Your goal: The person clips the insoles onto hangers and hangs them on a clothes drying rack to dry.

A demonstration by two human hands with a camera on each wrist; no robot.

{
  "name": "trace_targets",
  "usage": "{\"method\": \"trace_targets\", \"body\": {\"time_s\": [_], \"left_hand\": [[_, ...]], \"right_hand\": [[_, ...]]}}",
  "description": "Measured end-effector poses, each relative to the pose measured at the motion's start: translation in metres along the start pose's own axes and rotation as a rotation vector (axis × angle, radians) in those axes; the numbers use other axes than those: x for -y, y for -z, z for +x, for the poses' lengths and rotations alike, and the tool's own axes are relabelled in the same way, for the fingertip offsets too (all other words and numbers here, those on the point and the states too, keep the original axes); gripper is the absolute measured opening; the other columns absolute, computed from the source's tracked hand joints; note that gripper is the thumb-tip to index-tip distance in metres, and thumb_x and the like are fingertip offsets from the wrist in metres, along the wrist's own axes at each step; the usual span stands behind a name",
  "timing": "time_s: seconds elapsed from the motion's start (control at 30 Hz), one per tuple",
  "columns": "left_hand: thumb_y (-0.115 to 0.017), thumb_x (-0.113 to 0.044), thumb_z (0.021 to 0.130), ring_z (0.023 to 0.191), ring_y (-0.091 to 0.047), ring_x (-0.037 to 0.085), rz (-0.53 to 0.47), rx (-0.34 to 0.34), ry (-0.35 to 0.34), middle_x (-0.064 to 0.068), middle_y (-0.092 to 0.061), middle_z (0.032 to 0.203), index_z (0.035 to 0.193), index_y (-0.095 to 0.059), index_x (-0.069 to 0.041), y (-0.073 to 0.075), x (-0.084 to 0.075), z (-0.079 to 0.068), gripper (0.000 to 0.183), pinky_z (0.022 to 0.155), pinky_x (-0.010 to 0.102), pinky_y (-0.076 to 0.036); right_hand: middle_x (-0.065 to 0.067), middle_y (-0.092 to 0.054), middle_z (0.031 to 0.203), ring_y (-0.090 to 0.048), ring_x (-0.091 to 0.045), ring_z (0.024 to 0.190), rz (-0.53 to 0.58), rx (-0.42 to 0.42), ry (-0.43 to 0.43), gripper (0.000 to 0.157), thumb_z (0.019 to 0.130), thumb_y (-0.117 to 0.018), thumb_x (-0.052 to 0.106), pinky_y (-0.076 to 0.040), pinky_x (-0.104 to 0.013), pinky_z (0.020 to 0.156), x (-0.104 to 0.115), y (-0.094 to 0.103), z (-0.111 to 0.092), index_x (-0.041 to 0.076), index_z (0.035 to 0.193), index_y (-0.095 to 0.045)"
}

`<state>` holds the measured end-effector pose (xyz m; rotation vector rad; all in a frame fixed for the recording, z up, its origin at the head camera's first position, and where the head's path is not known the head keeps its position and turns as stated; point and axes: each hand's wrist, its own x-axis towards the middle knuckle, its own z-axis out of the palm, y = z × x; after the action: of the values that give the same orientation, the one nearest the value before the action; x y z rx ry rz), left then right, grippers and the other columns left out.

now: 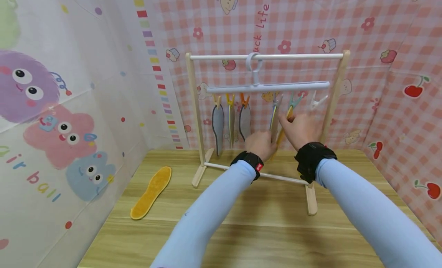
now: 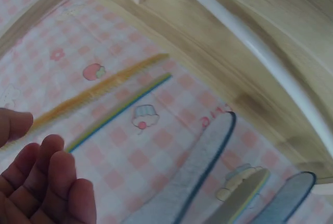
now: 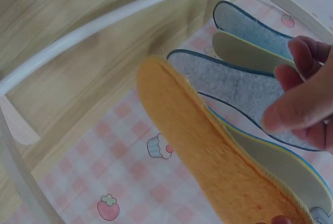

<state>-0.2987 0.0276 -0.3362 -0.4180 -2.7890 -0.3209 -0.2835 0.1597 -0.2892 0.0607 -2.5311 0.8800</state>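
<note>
In the head view my right hand (image 1: 304, 129) is at the upper part of an orange fuzzy insole (image 1: 280, 139), its thumb and fingers around it, below a teal clip (image 1: 295, 101). In the right wrist view, fingertips (image 3: 281, 220) overlap the insole's edge at the bottom. My left hand (image 1: 259, 143) is lower and to the left, by a thin insole with a blue-and-yellow edge (image 1: 274, 116). The left wrist view shows its thumb apart from loosely bent fingers (image 2: 62, 169), nothing between them. Three other insoles, including a dark-edged grey one (image 1: 244, 120), hang further left.
A light hanger (image 1: 269, 86) hangs from a wooden rack's white top bar (image 1: 304, 56). An unused white clip (image 1: 317, 102) dangles near the right post. The rack's lower bar (image 1: 283, 178) runs beneath my hands. Another orange insole (image 1: 152, 193) lies on the wooden table to the left.
</note>
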Motion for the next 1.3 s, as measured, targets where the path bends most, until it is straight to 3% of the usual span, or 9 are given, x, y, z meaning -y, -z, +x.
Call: {"method": "trace_targets", "body": {"time_s": [0.27, 0.47, 0.53, 0.67, 0.77, 0.83, 0.97, 1.2, 1.3], "left_hand": [[-0.07, -0.043, 0.091, 0.053, -0.053, 0.01, 0.031, 0.114, 0.031, -0.008, -0.053, 0.057, 0.063, -0.057, -0.019, -0.007, 0.029, -0.012, 0.039, 0.051, 0.029, -0.043], [-0.069, -0.048, 0.09, 0.049, -0.045, 0.01, 0.026, 0.199, 0.049, -0.006, -0.044, 0.051, 0.057, -0.052, -0.016, -0.011, 0.056, -0.023, 0.049, 0.048, 0.026, -0.035], [-0.071, -0.048, 0.089, 0.052, -0.046, 0.01, 0.009, 0.214, 0.051, -0.005, -0.048, 0.057, 0.064, -0.057, -0.014, -0.013, 0.068, -0.027, 0.044, 0.048, 0.025, -0.036], [-0.074, -0.045, 0.087, 0.059, -0.054, 0.012, -0.015, 0.262, 0.101, -0.003, -0.057, 0.066, 0.083, -0.066, -0.012, -0.015, 0.093, -0.035, 0.035, 0.053, 0.029, -0.044], [-0.073, -0.043, 0.087, 0.062, -0.057, 0.016, -0.021, 0.301, 0.166, 0.0, -0.058, 0.066, 0.078, -0.065, -0.011, -0.012, 0.114, -0.042, 0.034, 0.056, 0.034, -0.049], [-0.072, -0.041, 0.088, 0.067, -0.06, 0.019, -0.013, 0.319, 0.195, 0.002, -0.06, 0.07, 0.074, -0.065, -0.01, -0.01, 0.13, -0.045, 0.035, 0.061, 0.036, -0.051], [-0.071, -0.037, 0.088, 0.079, -0.065, 0.022, -0.034, 0.314, 0.257, 0.004, -0.069, 0.086, 0.088, -0.069, -0.012, -0.01, 0.161, -0.051, 0.025, 0.069, 0.041, -0.053], [-0.071, -0.036, 0.089, 0.069, -0.059, 0.021, -0.032, 0.311, 0.342, 0.003, -0.061, 0.07, 0.078, -0.064, -0.009, 0.0, 0.203, -0.067, 0.03, 0.065, 0.041, -0.05], [-0.067, -0.038, 0.091, 0.075, -0.062, 0.026, -0.025, 0.326, 0.391, 0.01, -0.066, 0.079, 0.086, -0.067, -0.004, 0.006, 0.218, -0.078, 0.034, 0.069, 0.043, -0.051]], "right_hand": [[-0.005, -0.054, 0.053, -0.048, -0.022, 0.048, -0.036, 0.052, -0.015, 0.068, 0.096, -0.045, 0.062, -0.033, -0.033, 0.044, -0.008, -0.004, -0.011, 0.006, 0.071, -0.073], [-0.001, -0.041, 0.048, -0.038, -0.019, 0.043, -0.081, 0.098, -0.019, 0.067, 0.097, -0.043, 0.062, -0.025, -0.03, 0.042, -0.014, -0.004, -0.018, 0.01, 0.058, -0.058], [-0.001, -0.043, 0.048, -0.04, -0.019, 0.044, -0.106, 0.117, -0.024, 0.066, 0.098, -0.044, 0.061, -0.026, -0.03, 0.042, -0.016, -0.004, -0.02, 0.01, 0.06, -0.062], [-0.004, -0.053, 0.055, -0.047, -0.02, 0.049, -0.135, 0.148, -0.046, 0.065, 0.097, -0.045, 0.062, -0.031, -0.03, 0.044, -0.021, -0.004, -0.023, 0.006, 0.08, -0.074], [-0.005, -0.057, 0.057, -0.05, -0.021, 0.05, -0.139, 0.155, -0.053, 0.063, 0.096, -0.048, 0.061, -0.032, -0.03, 0.043, -0.024, -0.004, -0.024, 0.006, 0.088, -0.076], [-0.005, -0.056, 0.055, -0.049, -0.02, 0.048, -0.144, 0.157, -0.05, 0.061, 0.096, -0.05, 0.06, -0.031, -0.03, 0.042, -0.026, -0.005, -0.025, 0.006, 0.083, -0.075], [-0.001, -0.047, 0.049, -0.044, -0.018, 0.045, -0.166, 0.184, -0.049, 0.059, 0.097, -0.051, 0.057, -0.027, -0.028, 0.042, -0.031, -0.006, -0.025, 0.008, 0.073, -0.073], [0.0, -0.047, 0.05, -0.046, -0.019, 0.049, -0.185, 0.248, -0.065, 0.058, 0.097, -0.051, 0.056, -0.03, -0.03, 0.045, -0.037, -0.007, -0.029, 0.01, 0.067, -0.071], [0.0, -0.051, 0.052, -0.049, -0.02, 0.052, -0.166, 0.266, -0.078, 0.056, 0.096, -0.052, 0.055, -0.033, -0.032, 0.046, -0.037, -0.008, -0.031, 0.011, 0.066, -0.07]]}}
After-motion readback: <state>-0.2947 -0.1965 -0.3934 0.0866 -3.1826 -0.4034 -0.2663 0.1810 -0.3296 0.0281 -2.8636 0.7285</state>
